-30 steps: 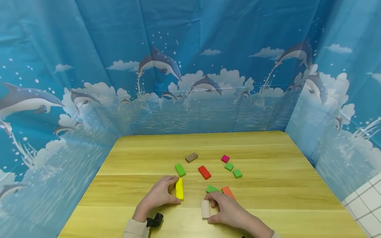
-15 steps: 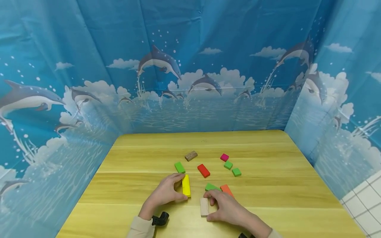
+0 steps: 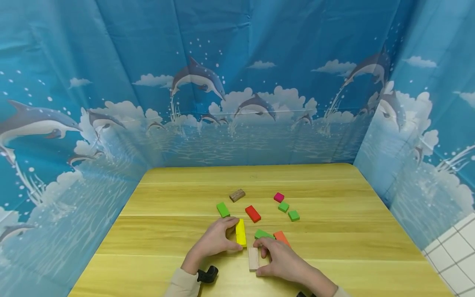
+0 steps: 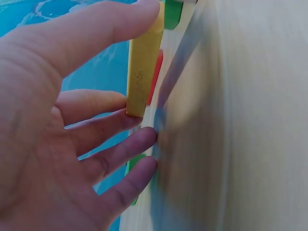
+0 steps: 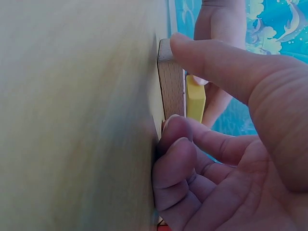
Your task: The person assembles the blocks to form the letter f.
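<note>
In the head view my left hand (image 3: 234, 234) pinches a long yellow block (image 3: 241, 233) by its two ends, flat on the wooden table (image 3: 334, 247). The left wrist view shows that yellow block (image 4: 143, 62) held between thumb and a finger. Just to its right my right hand (image 3: 258, 258) grips a pale wooden block (image 3: 253, 258) between thumb and forefinger, also on the table. In the right wrist view the pale block (image 5: 171, 79) lies close beside the yellow block (image 5: 195, 103). The two blocks' near corners almost meet.
Loose blocks lie beyond the hands: a green one (image 3: 223, 209), a brown one (image 3: 237, 195), a red one (image 3: 253, 213), a magenta one (image 3: 279, 197), two small green ones (image 3: 283, 206) (image 3: 294, 215). A green block (image 3: 262, 234) and an orange block (image 3: 281, 236) sit by my right fingers. Blue dolphin curtains wall three sides.
My left hand has slid the yellow block to the right, close to the pale block. My right hand with the pale block has shifted slightly left.
</note>
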`<state>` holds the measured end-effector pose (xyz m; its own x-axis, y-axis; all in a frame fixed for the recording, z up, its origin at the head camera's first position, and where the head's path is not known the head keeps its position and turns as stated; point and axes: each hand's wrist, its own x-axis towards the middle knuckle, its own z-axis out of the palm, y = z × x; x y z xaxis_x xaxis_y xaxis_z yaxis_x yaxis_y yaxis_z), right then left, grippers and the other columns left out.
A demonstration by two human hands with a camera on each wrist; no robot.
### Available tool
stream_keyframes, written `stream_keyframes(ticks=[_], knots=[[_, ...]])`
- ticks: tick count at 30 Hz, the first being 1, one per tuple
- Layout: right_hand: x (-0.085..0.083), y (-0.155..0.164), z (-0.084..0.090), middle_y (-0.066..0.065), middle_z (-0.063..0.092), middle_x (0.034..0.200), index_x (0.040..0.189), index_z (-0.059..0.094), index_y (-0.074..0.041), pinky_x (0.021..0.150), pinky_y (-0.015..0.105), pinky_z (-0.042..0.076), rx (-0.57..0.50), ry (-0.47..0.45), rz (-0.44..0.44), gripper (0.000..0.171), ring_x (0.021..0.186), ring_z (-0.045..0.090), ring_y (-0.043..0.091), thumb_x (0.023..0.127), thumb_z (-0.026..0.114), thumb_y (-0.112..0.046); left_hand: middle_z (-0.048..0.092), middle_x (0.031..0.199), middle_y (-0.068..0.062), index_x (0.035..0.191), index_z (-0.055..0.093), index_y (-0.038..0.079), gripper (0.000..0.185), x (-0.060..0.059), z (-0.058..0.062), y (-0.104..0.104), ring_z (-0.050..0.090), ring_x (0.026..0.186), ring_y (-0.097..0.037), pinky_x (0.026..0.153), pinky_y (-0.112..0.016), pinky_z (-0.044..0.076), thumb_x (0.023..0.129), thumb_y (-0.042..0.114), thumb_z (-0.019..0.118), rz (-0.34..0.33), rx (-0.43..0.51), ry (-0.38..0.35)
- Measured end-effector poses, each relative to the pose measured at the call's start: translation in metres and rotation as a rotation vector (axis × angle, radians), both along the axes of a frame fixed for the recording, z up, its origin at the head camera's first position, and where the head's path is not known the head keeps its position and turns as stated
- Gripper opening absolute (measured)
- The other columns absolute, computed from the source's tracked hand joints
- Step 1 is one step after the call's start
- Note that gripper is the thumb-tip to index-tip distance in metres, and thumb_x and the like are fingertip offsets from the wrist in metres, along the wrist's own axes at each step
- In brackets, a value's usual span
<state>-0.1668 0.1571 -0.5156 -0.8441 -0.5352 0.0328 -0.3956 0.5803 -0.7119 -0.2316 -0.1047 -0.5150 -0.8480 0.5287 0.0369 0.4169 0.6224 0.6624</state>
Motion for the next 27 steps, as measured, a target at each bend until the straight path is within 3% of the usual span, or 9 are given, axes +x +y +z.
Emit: stream_keyframes(ticks=[19,27], knots=[[0.001,-0.003,0.004,-0.002,0.056,0.087,0.118,0.06,-0.012,0.059,0.024,0.042,-0.007,-0.019,-0.034,0.059,0.069,0.046,0.006,0.072,0.091,-0.035,0.048,0.152,0.001,0.15,0.051,0.013,0.087,-0.008,-0.007,0.025,0.044,0.132,-0.022,0.107,-0.047,0.04,0.078,0.049,0.085,-0.053,-0.001,0.044],[0.001,-0.004,-0.001,-0.004,0.055,0.085,0.115,0.061,-0.012,0.06,0.024,0.042,-0.011,-0.014,-0.057,0.061,0.069,0.046,0.005,0.069,0.093,-0.036,0.047,0.153,0.0,0.149,0.051,0.011,0.082,-0.003,-0.015,0.027,0.044,0.123,-0.017,0.103,-0.041,0.043,0.082,0.048,0.081,-0.053,-0.014,0.098]])
